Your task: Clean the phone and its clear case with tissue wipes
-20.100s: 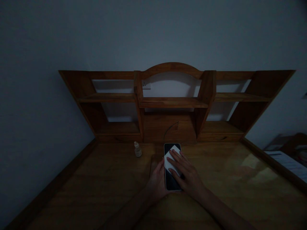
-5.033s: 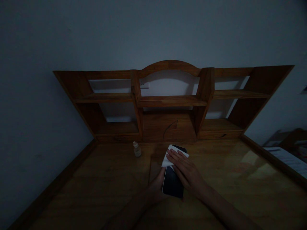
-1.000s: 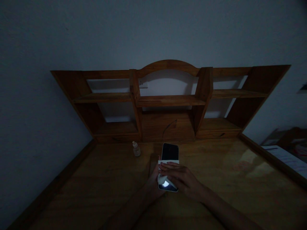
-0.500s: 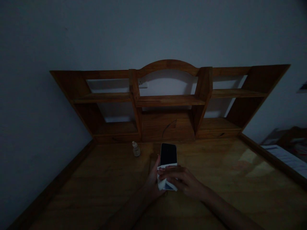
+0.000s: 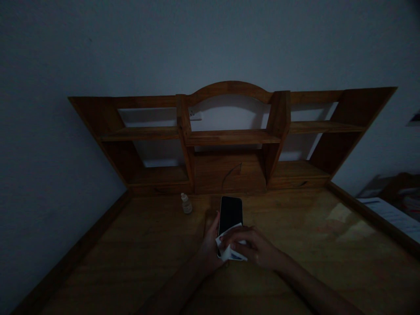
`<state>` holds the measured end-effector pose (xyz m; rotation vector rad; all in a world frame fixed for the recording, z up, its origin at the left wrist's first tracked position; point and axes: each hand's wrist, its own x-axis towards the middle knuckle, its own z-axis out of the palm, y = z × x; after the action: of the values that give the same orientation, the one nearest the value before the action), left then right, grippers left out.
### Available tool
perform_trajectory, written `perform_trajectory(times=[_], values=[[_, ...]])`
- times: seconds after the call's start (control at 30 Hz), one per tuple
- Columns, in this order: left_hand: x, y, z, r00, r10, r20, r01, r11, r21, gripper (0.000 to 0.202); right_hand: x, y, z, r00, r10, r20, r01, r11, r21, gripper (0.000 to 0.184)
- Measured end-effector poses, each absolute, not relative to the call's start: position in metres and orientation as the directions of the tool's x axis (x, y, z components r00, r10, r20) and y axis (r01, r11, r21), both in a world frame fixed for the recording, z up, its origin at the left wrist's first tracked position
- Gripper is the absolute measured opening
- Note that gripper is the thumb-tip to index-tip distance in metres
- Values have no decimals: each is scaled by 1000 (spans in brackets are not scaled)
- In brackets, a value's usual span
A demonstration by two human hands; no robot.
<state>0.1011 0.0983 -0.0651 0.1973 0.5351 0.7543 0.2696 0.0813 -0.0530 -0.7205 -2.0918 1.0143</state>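
Note:
A black-screened phone [image 5: 230, 212] lies lengthwise on the wooden desk [image 5: 138, 253], its far end pointing at the shelf unit. My left hand [image 5: 210, 245] grips the phone along its left edge near the near end. Over the phone's near end, my right hand [image 5: 254, 247] has its fingers curled on a folded white cloth [image 5: 229, 249], pressing it on the screen. The phone's near end is hidden under the cloth and fingers.
A small pale dropper bottle [image 5: 186, 204] stands on the desk left of the phone. A wooden shelf unit [image 5: 229, 138] with bare shelves runs along the back against the wall. Papers [image 5: 392, 216] lie beyond the desk's right edge. The room is dim.
Over the last second my right hand has dragged the cloth toward me, down to the phone's near end, and its fingers have curled. The lit patch on the screen has gone.

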Motion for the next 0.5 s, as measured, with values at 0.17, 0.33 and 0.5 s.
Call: perform_trajectory(times=[0.17,0.33,0.5], values=[[100,94,-60,578,725,-375,-613,689,386,39,272,81,-47,-610,725,319,143,497,-856,20],[109,105,-61,636,666,-390,-537,745,396,48,277,82,-44,-647,708,283,136,472,-871,18],[112,107,-71,675,664,-322,-562,745,359,52,284,83,-43,-649,725,233,214,467,-858,19]])
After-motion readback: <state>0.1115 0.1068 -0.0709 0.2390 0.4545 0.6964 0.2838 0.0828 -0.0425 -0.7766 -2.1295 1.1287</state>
